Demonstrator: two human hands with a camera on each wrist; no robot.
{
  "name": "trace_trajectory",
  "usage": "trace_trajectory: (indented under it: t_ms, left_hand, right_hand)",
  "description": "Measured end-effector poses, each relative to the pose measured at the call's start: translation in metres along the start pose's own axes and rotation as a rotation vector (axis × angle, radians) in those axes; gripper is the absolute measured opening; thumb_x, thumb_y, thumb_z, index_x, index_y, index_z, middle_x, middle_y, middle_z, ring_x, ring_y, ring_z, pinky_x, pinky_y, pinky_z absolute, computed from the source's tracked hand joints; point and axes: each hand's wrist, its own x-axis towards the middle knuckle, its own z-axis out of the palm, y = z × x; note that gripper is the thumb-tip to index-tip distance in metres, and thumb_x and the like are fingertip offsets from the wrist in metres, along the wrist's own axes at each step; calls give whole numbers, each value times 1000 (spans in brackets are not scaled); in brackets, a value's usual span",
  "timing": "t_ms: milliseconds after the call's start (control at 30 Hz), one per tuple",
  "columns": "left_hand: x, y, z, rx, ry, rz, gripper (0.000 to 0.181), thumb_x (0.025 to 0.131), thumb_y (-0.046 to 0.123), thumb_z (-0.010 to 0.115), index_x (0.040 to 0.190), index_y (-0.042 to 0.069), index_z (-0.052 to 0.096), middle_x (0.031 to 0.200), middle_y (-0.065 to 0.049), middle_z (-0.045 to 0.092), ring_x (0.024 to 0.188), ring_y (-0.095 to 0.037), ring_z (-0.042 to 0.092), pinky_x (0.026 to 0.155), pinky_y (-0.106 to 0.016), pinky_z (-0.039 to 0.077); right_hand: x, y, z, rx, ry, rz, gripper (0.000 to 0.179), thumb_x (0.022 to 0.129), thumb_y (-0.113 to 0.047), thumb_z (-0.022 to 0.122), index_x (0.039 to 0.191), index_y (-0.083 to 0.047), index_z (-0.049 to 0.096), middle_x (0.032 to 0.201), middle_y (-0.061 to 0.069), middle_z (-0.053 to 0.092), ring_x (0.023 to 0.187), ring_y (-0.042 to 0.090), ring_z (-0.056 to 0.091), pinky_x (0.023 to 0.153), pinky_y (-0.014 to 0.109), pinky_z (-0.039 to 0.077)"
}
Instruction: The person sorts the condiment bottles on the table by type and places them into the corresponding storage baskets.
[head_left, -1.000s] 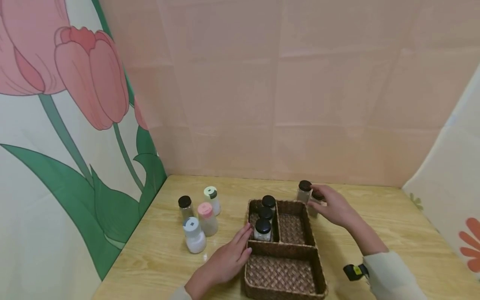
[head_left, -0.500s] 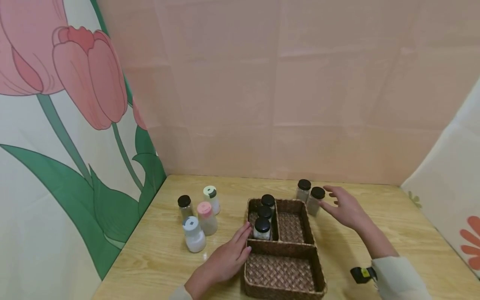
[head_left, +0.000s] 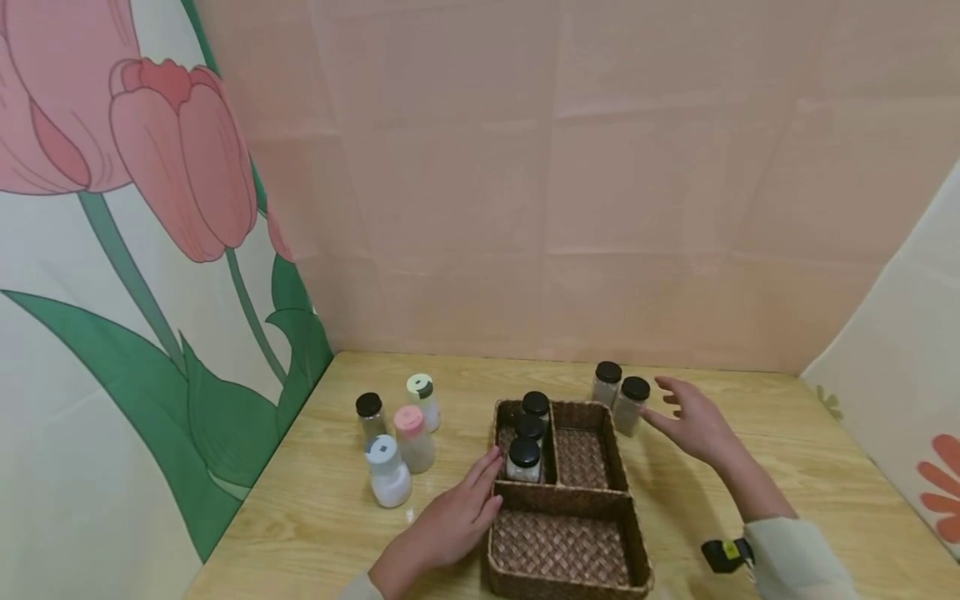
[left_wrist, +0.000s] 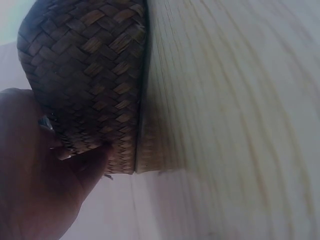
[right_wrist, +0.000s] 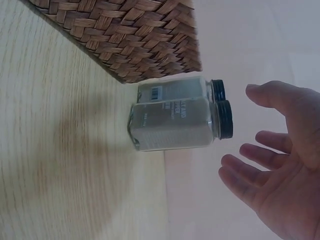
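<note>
A brown woven basket (head_left: 566,492) with three compartments stands on the table. My left hand (head_left: 455,512) rests against its left side, fingers straight; in the left wrist view my thumb touches the outer wall. Several black-capped jars (head_left: 524,458) stand in the back left compartment. Two more glass spice jars stand upright behind and right of the basket: a nearer jar (right_wrist: 172,125) and a farther jar (head_left: 607,382). My right hand (head_left: 693,421) is just right of the nearer jar, apart from it, thumb and fingers spread with nothing between them.
On the left of the table stand a black-capped jar (head_left: 372,418), a pink-capped shaker (head_left: 415,439), a green-capped shaker (head_left: 425,402) and a white shaker (head_left: 389,473). A pink cloth backdrop (head_left: 555,208) hangs behind the table. A black strap (head_left: 727,553) sticks out at my right sleeve.
My right hand has let go of the nearer spice jar behind the basket and drawn away to the right, opening its fingers. The left hand stays at the basket's side.
</note>
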Motion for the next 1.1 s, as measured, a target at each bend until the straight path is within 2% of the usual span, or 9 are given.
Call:
trace_trajectory:
  t_ms: [267,600,967,1100]
  left_hand:
    - [-1,1,-1,-3,-3,-8,58,111,43,22,165,21,12,171,4,4,149,-24,34,115,-46,42]
    - [0,1,0,3,2,-1,59,111,43,22,165,21,11,172,2,5,149,-25,33,115,-46,41]
    - [2,-2,2,11,-1,-8,59,111,46,20,165,24,10,171,6,3,149,-24,34,114,-46,42]
    - [2,-3,3,13,-2,-11,59,111,46,20,165,24,9,171,5,3,149,-24,33,114,-46,42]
  right_hand:
    - [1,3,2,25,-25,41,91,98,-53,62,155,7,26,154,37,32,126,60,46,94,69,48]
    - [7,16,12,53,-42,78,98,95,-57,63,156,9,23,154,38,30,131,58,43,95,68,48]
    - [21,30,27,97,-33,94,88,98,-42,67,154,11,24,152,40,31,130,59,44,93,65,51]
    - [24,32,32,104,-32,100,87,98,-41,67,154,11,25,152,40,31,129,58,45,93,64,52]
